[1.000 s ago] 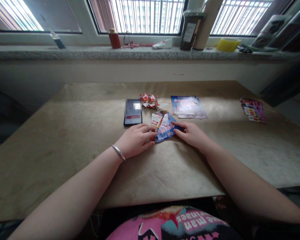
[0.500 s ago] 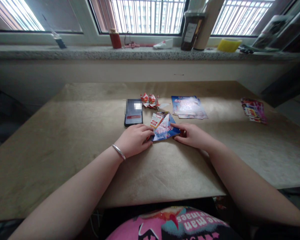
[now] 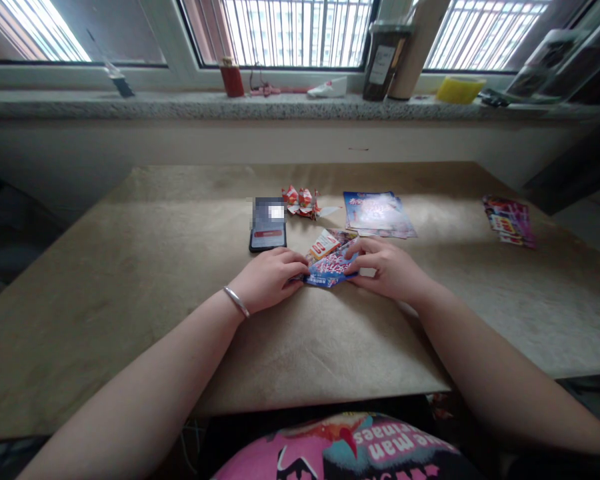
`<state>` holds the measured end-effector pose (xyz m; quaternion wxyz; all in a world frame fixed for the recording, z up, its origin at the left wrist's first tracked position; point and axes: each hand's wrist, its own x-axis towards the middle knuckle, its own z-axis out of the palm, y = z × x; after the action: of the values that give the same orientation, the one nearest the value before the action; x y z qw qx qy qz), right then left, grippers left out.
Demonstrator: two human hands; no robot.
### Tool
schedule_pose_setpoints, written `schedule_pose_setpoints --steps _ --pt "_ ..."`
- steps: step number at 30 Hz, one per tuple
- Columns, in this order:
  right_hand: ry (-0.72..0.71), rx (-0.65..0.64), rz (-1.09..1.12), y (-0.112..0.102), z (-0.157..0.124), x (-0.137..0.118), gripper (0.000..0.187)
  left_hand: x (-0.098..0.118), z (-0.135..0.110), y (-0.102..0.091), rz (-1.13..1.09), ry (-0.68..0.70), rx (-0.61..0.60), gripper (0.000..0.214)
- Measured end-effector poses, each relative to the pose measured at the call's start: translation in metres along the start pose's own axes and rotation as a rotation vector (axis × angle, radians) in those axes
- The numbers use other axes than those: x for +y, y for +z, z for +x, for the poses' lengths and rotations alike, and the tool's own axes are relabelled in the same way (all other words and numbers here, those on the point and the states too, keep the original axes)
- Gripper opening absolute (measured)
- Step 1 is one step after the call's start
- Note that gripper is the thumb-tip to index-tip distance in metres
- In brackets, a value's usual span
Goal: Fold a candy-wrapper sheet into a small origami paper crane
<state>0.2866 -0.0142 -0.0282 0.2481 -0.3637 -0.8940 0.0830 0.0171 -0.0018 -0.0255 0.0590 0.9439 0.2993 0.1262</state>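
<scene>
A blue printed sheet of paper [image 3: 329, 267], partly folded, lies on the table between my hands, with a white and orange printed part showing at its upper left. My left hand [image 3: 269, 281], a silver bangle at the wrist, has its fingers closed together on the sheet's left corner. On the right edge, my right hand [image 3: 389, 268] pinches the paper between thumb and fingers. A phone [image 3: 268, 233] lies just beyond my left hand. Behind the sheet stand small folded red and white paper pieces [image 3: 303, 202].
A stack of blue printed sheets [image 3: 375, 215] lies beyond my right hand. Red and pink printed papers [image 3: 509, 221] sit at the table's far right. The windowsill [image 3: 180, 107] holds a red bottle [image 3: 231, 77], a dark lidded container [image 3: 384, 63] and a yellow tape roll [image 3: 459, 90].
The right hand has shifted its fingers up and over the sheet's right part, bending that side inward. The sheet has turned slightly. My left hand has stayed nearly still.
</scene>
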Motion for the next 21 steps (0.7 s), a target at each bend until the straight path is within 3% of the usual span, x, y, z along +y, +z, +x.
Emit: schedule_pose_setpoints --steps 4,7,14,21 --pt "-0.048 -0.122 0.078 0.000 0.003 -0.001 0.006 0.000 0.000 0.005 0.049 0.019 0.025 0.023" --pt "0.000 -0.195 0.159 0.000 0.004 -0.001 0.012 0.001 0.001 0.006 0.086 0.034 0.045 0.025" --pt "0.376 -0.160 0.139 -0.002 0.002 0.001 0.023 0.005 0.001 0.006 0.139 0.074 0.031 0.031" --pt "0.522 -0.109 0.098 0.001 0.001 0.011 0.026 0.015 0.001 0.007 0.096 -0.014 -0.074 0.044"
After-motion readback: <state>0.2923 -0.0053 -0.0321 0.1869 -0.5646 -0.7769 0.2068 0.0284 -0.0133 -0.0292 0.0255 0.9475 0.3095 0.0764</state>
